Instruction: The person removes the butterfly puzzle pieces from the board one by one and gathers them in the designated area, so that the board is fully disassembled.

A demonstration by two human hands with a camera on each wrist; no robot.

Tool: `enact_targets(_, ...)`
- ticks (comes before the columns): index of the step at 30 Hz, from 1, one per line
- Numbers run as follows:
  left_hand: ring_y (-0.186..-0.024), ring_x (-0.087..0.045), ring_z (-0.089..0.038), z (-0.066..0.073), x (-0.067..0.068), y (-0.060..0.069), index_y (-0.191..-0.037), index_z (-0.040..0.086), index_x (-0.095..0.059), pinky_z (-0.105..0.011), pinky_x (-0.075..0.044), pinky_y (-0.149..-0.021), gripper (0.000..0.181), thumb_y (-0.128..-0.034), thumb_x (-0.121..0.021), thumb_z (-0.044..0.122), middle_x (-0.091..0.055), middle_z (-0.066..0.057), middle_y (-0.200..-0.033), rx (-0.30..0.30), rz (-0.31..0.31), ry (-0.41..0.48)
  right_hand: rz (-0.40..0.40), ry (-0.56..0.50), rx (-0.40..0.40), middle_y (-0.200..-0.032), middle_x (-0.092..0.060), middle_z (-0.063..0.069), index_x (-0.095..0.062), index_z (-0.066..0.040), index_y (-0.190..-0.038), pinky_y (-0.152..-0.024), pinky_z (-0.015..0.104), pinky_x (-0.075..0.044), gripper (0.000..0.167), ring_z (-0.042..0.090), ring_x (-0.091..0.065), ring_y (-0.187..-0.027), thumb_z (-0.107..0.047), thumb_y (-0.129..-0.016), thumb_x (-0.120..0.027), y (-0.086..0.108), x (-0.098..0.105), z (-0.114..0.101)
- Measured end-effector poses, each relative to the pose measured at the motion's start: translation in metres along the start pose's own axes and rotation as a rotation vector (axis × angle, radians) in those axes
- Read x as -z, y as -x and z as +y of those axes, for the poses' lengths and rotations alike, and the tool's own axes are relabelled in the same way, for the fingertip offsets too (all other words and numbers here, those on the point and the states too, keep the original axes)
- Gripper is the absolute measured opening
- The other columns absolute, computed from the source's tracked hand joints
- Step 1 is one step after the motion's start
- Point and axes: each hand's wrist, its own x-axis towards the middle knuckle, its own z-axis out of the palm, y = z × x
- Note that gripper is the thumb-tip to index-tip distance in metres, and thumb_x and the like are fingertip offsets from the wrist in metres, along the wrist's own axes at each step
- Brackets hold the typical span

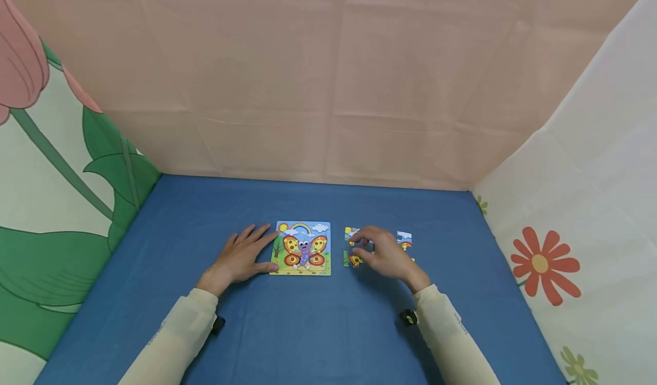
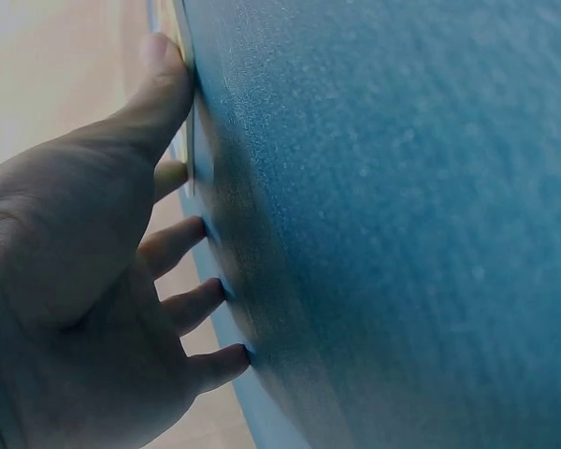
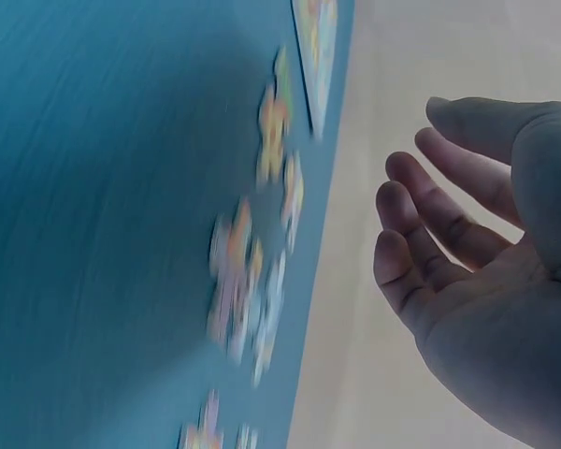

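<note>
The butterfly board (image 1: 305, 251) is a flat, near-square panel printed with a purple-bodied butterfly, its wings yellow and orange, beneath a sun, rainbow and clouds. It lies face up; the left hand (image 1: 237, 260) touches its left edge with thumb and index finger. Loose puzzle pieces (image 1: 404, 238), multicoloured and interlocking in outline, lie flat to the right of the board, apart from it, partly hidden in the head view by the right hand (image 1: 386, 254) above them.

Counter (image 1: 303, 333) between sleeves (image 1: 179, 328) free on near side. Narrow gap between picture board (image 1: 305, 249) and puzzle pieces (image 1: 405, 238). Left hand (image 1: 239, 259) blocks board's left edge; right hand (image 1: 389, 254) hangs over pieces. Beige sheet (image 1: 328, 94) bounds far side.
</note>
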Motion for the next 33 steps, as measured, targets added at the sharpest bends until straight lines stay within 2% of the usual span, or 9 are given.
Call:
enact_targets(6, -0.17, -0.028, -0.058, 0.0, 0.0, 0.0, -0.175, 0.021, -0.045, -0.086, -0.026, -0.13, 0.089, -0.1018, -0.082, 0.054, -0.035, -0.02, -0.185, -0.002, 0.005, -0.007, -0.077, -0.014, 0.065, -0.122, -0.079, 0.014, -0.078, -0.002, -0.132, -0.091, 0.045, -0.062, 0.029, 0.03, -0.074, -0.105, -0.014, -0.105, -0.081, -0.023, -0.025, -0.02)
enact_targets(10, -0.17, -0.028, -0.058, 0.0, 0.0, 0.0, -0.175, 0.021, -0.045, -0.086, -0.027, -0.129, 0.089, -0.1016, -0.082, 0.055, -0.036, -0.019, -0.185, -0.006, 0.007, -0.005, -0.137, -0.001, 0.097, -0.123, -0.079, 0.015, -0.077, -0.003, -0.135, -0.088, 0.041, -0.06, 0.032, 0.03, -0.074, -0.102, -0.015, -0.105, -0.082, -0.037, -0.042, -0.033)
enact_targets(15, -0.17, -0.028, -0.057, -0.001, -0.001, 0.0, -0.175, 0.021, -0.046, -0.086, -0.027, -0.13, 0.088, -0.1015, -0.081, 0.055, -0.035, -0.019, -0.185, -0.011, 0.011, 0.003, -0.206, 0.006, 0.133, -0.127, -0.078, 0.012, -0.076, -0.004, -0.139, -0.093, 0.039, -0.061, 0.035, 0.028, -0.073, -0.106, -0.016, -0.106, -0.08, -0.054, -0.064, -0.044)
enact_targets(20, -0.17, -0.029, -0.058, -0.002, -0.002, 0.0, -0.174, 0.022, -0.046, -0.086, -0.027, -0.129, 0.088, -0.1011, -0.082, 0.055, -0.036, -0.019, -0.185, -0.015, 0.018, 0.011, -0.249, 0.015, 0.162, -0.128, -0.075, 0.013, -0.074, -0.003, -0.142, -0.092, 0.035, -0.061, 0.038, 0.024, -0.073, -0.104, -0.016, -0.107, -0.08, -0.066, -0.079, -0.053)
enact_targets(25, -0.17, -0.029, -0.058, -0.003, -0.003, -0.001, -0.174, 0.022, -0.047, -0.087, -0.027, -0.129, 0.088, -0.1006, -0.082, 0.056, -0.036, -0.019, -0.185, -0.017, 0.02, 0.015, -0.268, 0.054, 0.163, -0.127, -0.075, 0.01, -0.074, -0.005, -0.144, -0.093, 0.032, -0.06, 0.04, 0.019, -0.071, -0.105, -0.02, -0.108, -0.08, -0.073, -0.088, -0.058)
enact_targets(33, -0.17, -0.028, -0.058, -0.004, -0.003, -0.001, -0.175, 0.021, -0.046, -0.087, -0.026, -0.129, 0.088, -0.1014, -0.081, 0.056, -0.035, -0.019, -0.185, -0.017, 0.012, 0.019, -0.29, 0.095, 0.097, -0.129, -0.074, 0.007, -0.072, -0.009, -0.148, -0.092, 0.029, -0.06, 0.045, 0.015, -0.068, -0.105, -0.025, -0.107, -0.082, -0.077, -0.096, -0.062)
